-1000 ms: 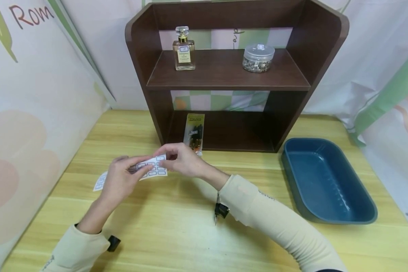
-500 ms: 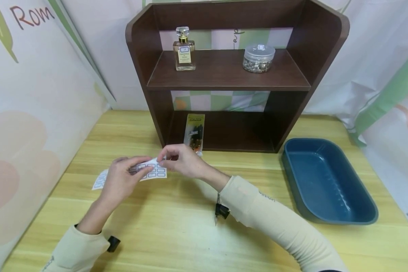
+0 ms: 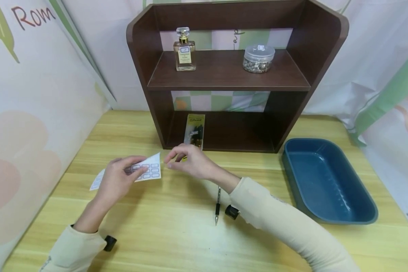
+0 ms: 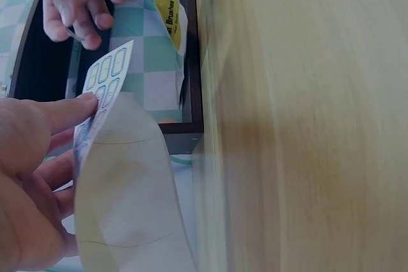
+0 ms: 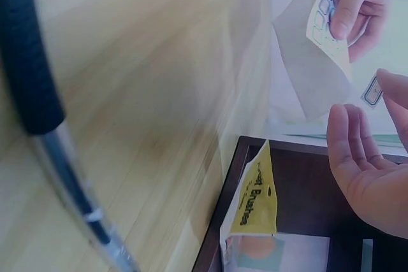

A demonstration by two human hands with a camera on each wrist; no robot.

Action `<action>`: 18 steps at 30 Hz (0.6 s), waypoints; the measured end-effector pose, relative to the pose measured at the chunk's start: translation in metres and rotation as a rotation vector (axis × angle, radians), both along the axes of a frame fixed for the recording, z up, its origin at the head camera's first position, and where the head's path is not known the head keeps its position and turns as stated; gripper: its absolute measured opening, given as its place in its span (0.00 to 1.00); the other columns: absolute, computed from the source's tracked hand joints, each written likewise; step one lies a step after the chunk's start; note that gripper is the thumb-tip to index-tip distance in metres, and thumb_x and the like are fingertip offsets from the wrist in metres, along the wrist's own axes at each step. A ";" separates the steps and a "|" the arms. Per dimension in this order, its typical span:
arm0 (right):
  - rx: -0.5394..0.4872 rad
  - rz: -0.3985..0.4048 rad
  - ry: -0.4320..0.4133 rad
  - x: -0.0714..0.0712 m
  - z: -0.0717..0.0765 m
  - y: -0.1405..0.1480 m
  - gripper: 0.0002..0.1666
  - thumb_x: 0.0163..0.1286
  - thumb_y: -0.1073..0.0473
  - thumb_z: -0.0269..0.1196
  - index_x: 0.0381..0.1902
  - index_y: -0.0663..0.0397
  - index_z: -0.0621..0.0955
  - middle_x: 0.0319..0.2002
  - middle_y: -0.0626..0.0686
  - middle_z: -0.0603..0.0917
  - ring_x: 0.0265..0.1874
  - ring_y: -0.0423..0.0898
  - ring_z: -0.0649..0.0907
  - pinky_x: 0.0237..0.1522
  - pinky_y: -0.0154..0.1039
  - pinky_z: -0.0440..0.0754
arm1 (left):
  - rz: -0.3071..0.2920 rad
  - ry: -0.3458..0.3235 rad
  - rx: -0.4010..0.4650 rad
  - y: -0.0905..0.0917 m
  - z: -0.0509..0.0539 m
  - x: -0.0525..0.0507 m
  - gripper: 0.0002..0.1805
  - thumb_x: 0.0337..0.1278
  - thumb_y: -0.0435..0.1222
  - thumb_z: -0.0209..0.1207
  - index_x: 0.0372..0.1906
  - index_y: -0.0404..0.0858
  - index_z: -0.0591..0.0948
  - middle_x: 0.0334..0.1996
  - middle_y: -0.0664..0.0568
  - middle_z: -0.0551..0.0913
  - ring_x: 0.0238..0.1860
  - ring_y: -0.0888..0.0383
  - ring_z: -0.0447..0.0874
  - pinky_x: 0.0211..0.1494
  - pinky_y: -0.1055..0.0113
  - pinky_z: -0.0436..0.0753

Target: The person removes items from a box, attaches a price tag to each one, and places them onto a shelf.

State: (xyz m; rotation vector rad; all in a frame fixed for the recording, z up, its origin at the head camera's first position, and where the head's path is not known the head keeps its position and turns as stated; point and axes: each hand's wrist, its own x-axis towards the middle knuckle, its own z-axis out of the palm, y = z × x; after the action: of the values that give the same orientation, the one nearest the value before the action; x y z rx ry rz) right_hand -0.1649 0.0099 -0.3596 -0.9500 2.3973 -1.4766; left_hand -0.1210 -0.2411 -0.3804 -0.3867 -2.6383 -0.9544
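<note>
My left hand (image 3: 117,179) pinches a sheet of label stickers (image 3: 153,172) by its middle, thumb on the printed side. The sheet is white with rows of blue-framed blank labels, and it bends away behind the hand. To its right, my right hand (image 3: 192,162) is apart from the sheet. Between its fingertips is one small loose label sticker (image 5: 372,91) with a dark frame, plain in the right wrist view. In the left wrist view, the sheet's pale backing (image 4: 127,183) faces the camera.
A brown two-tier shelf (image 3: 227,81) stands behind, bearing a perfume bottle (image 3: 184,53), a lidded clear jar (image 3: 258,58) and a yellow-topped brush pack (image 3: 194,130). A pen (image 3: 217,207) lies near my right sleeve. The blue basin (image 3: 326,181) sits at the right.
My right hand has come away from the sheet's corner toward the right, taking a small label sticker with it. The left hand and sheet have shifted slightly left.
</note>
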 end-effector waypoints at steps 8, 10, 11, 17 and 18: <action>0.001 -0.026 0.017 0.010 0.005 0.018 0.05 0.67 0.65 0.69 0.40 0.53 0.86 0.39 0.45 0.85 0.38 0.44 0.82 0.42 0.41 0.82 | -0.066 -0.022 -0.065 -0.004 -0.007 -0.006 0.16 0.55 0.32 0.72 0.50 0.35 0.86 0.43 0.41 0.89 0.41 0.42 0.88 0.65 0.34 0.66; -0.012 -0.015 0.021 0.011 0.005 0.024 0.06 0.67 0.66 0.69 0.41 0.53 0.86 0.38 0.46 0.85 0.38 0.44 0.81 0.43 0.43 0.83 | -0.073 -0.054 -0.090 -0.005 -0.010 -0.008 0.16 0.55 0.32 0.71 0.50 0.35 0.85 0.43 0.41 0.88 0.42 0.41 0.88 0.67 0.31 0.63; -0.014 -0.010 0.024 0.012 0.005 0.028 0.06 0.67 0.67 0.68 0.42 0.54 0.86 0.38 0.47 0.85 0.38 0.44 0.81 0.44 0.44 0.83 | -0.075 -0.075 -0.103 -0.005 -0.011 -0.009 0.16 0.56 0.32 0.71 0.50 0.35 0.85 0.43 0.41 0.88 0.43 0.40 0.88 0.67 0.31 0.62; -0.014 -0.009 0.037 0.016 0.005 0.050 0.07 0.69 0.67 0.66 0.43 0.54 0.86 0.38 0.51 0.86 0.37 0.43 0.81 0.45 0.46 0.83 | -0.091 -0.187 -0.178 -0.007 -0.018 -0.014 0.16 0.58 0.33 0.70 0.52 0.36 0.85 0.45 0.41 0.88 0.46 0.39 0.86 0.68 0.30 0.60; -0.011 -0.010 0.041 0.017 0.005 0.053 0.07 0.70 0.67 0.66 0.43 0.54 0.86 0.38 0.51 0.86 0.37 0.43 0.82 0.45 0.45 0.82 | -0.092 -0.196 -0.186 -0.007 -0.019 -0.015 0.16 0.58 0.32 0.70 0.52 0.36 0.85 0.45 0.40 0.88 0.48 0.39 0.86 0.67 0.31 0.62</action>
State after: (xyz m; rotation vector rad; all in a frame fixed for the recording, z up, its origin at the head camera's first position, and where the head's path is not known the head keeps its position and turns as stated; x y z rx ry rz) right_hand -0.1481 0.0633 -0.3541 -0.9813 2.4288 -1.4900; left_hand -0.1358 -0.2481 -0.3995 -0.4844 -2.9226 -0.8135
